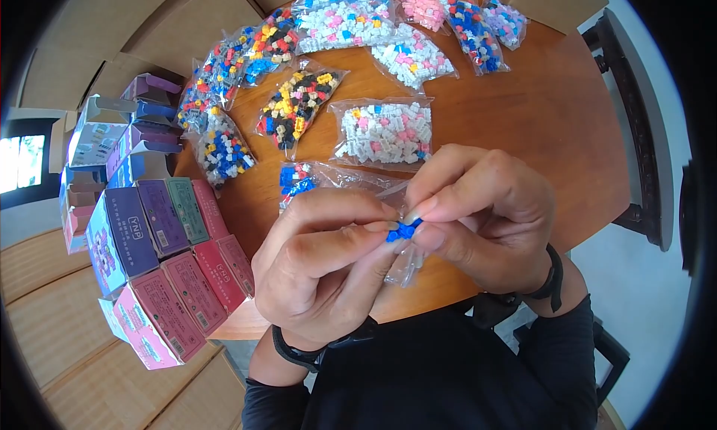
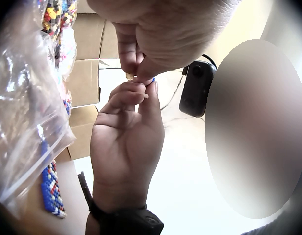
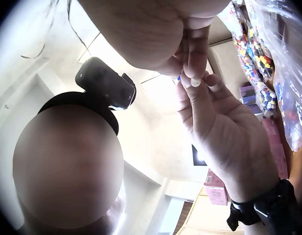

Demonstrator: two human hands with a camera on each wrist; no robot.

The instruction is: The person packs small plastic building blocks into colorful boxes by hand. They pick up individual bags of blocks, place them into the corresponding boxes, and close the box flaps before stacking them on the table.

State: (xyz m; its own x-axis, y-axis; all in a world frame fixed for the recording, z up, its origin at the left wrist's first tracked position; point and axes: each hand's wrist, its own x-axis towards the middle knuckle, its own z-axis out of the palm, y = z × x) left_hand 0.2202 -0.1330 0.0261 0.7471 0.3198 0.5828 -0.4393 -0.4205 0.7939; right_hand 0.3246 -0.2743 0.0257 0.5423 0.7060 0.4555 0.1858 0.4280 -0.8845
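Observation:
Small blue bricks (image 1: 403, 231) are pinched between both hands' fingertips in the head view. The left hand (image 1: 321, 262) grips them from the left, the right hand (image 1: 489, 221) from the right. Behind and below the fingers hangs a clear plastic bag (image 1: 404, 271); blue and red bricks (image 1: 296, 179) lie at its left end. In the left wrist view the left hand (image 2: 165, 34) meets the right hand (image 2: 126, 142), with a speck of blue (image 2: 153, 80) showing. The right wrist view has the right hand (image 3: 146, 32) above the left hand (image 3: 229, 132), the bricks mostly hidden.
Bags of white and pink bricks (image 1: 385, 131), black and yellow bricks (image 1: 299, 105) and other mixed colours cover the back of the wooden table (image 1: 515, 109). Purple and pink boxes (image 1: 160, 303) stand at the left. Cardboard boxes (image 1: 187, 26) are behind.

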